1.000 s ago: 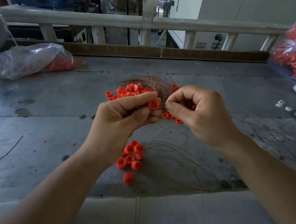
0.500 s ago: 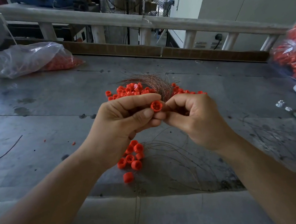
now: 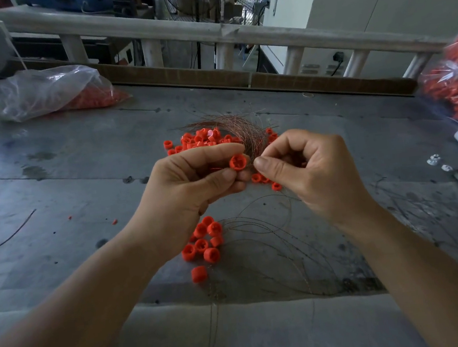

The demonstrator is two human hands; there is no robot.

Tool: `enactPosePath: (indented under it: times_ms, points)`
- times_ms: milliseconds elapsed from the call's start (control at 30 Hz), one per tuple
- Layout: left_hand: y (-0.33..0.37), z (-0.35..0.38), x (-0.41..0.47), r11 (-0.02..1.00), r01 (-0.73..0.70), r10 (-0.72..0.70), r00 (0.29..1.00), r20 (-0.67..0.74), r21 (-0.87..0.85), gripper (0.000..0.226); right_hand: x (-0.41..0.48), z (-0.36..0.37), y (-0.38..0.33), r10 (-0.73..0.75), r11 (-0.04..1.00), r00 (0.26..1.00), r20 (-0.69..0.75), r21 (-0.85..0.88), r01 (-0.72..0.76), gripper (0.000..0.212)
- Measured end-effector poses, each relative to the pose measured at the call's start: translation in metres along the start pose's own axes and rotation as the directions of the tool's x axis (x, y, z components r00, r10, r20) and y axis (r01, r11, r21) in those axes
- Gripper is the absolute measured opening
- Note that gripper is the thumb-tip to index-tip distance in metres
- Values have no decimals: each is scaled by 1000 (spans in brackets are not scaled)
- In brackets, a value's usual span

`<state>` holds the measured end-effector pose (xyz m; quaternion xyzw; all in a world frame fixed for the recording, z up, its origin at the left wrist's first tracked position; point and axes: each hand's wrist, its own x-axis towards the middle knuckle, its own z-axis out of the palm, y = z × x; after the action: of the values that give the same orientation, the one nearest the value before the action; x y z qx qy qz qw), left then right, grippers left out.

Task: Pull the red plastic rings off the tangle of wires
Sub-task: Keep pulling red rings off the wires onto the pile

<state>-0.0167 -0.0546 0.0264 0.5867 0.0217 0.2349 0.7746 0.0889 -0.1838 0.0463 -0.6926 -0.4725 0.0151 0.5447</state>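
A left hand [image 3: 192, 183] is pinching a red ring [image 3: 238, 162] between thumb and fingers. Beside it, a right hand [image 3: 309, 170] is pinching thin copper wires [image 3: 241, 128].

Matt red plastic and coppery wire lying on dull grey metal.
The red ring [image 3: 238, 162] is showing smooth, matt moulded plastic, and so are the loose rings [image 3: 205, 242]. The tangle of wires [image 3: 241, 128] is glinting with a fine coppery metal sheen. The bench [image 3: 80, 166] is looking like dull grey sheet metal, stained and scuffed. The clear bag [image 3: 41, 91] is shining as glossy, crinkled plastic film, and the strip [image 3: 297, 81] along the far edge is looking like matt brown cardboard.
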Motion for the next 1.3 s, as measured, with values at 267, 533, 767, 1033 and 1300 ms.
enactPosePath:
  times_ms: [267,533,767,1033,1300]
  points:
    - [0,-1,-1,1000,-9,8,999,37,9,31,-1,2,1,6,999,1000,-18,-31,-7,18]
    - [0,-1,0,1000,-17,16,1000,8,20,31,-1,4,1,23,999,994,-103,-21,-25,16]
    - [-1,-1,0,999,-15,15,1000,-1,48,34,0,3,0,28,1000,997,-72,0,-28,15]
    - [-1,1,-1,999,-30,30,1000,-4,38,31,-3,5,4,15,999,997,-73,-50,-19,21]
    - [-2,-1,-1,998,-37,36,999,23,46,31,-3,5,3,23,998,998,-66,-55,-27,22]
